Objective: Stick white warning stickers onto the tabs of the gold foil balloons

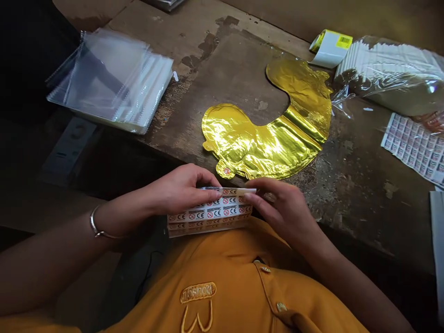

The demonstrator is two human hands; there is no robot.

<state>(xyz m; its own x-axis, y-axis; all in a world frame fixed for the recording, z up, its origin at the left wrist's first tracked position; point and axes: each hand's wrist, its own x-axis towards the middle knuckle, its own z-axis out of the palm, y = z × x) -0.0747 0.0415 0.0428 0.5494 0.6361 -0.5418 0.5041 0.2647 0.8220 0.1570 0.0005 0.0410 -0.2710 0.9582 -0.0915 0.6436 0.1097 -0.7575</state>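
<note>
Between my two hands, close to my body, is a sheet of small CE labels (211, 213), its upper edge bent over. My left hand (183, 189) pinches that edge near its middle, thumb on the front. At the sheet's upper right corner, my right hand (280, 203) grips it between thumb and fingers. Just beyond my hands a flat, curved gold foil balloon (274, 141) lies on the dark worktable (232, 60). Its near tab carries a small reddish-and-white label (226, 171).
A stack of clear plastic bags (114, 83) lies at the table's left edge. At the back right are a clear-wrapped bundle of white sticks (391, 64) and a curled white-and-yellow label piece (331, 46). Another sheet of printed labels (412, 148) lies at the right.
</note>
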